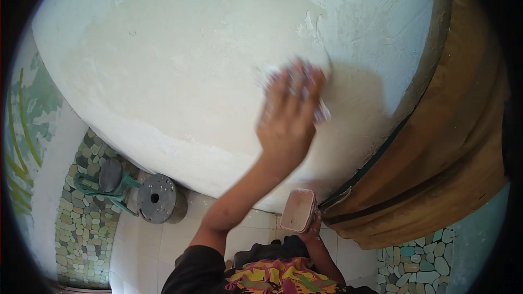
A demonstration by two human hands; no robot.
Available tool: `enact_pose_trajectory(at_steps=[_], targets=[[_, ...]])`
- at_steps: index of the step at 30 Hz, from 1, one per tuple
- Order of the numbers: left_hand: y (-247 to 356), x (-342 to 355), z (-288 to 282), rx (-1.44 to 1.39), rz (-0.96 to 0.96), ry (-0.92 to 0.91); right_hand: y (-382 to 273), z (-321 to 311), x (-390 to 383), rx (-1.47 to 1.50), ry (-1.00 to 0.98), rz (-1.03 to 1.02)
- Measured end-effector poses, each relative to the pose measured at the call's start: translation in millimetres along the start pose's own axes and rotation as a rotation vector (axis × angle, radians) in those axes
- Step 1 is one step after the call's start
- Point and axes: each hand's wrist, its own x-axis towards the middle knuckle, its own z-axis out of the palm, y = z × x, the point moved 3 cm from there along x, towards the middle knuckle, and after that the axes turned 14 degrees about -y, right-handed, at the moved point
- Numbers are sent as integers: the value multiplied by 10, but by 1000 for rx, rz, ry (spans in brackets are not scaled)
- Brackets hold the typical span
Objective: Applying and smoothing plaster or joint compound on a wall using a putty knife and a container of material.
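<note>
My left hand [289, 120] is raised against a large pale plastered wall [180, 76]. Its fingers are closed over a crumpled white and purplish cloth [322, 110] pressed to the surface. Hand and cloth are partly smeared by motion. Low in front of my body, my right hand [311, 231] grips the side of a small rectangular plastic tub [298, 212]. Pale stains coat the tub's inside; its fingers are mostly hidden behind the tub. Rough, flaky patches of plaster [311, 24] show above the cloth.
A brown curtain [436, 130] hangs along the wall's right edge. At lower left stand a dark round drum-shaped stool [158, 198] with a central hole and a green chair [90, 184]. Pale floor tiles [141, 245] and pebble-patterned strips [81, 234] lie below.
</note>
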Motion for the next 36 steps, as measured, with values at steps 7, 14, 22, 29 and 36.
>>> enact_pose_trajectory(at_steps=[7, 14, 22, 29, 36], targets=[[160, -520, -148, -411, 118, -356, -57, -39, -57, 52, 85, 38], [-247, -363, 88, -91, 28, -102, 15, 143, -100, 97, 57, 44], [102, -1184, 208, -342, 2, -475, -47, 229, -111, 250, -44, 50], [-266, -329, 4, -147, 23, 21, 66, 245, -216, 158, -19, 86], [-16, -930, 90, -396, -41, -320, 26, 148, -302, 102, 29, 27]])
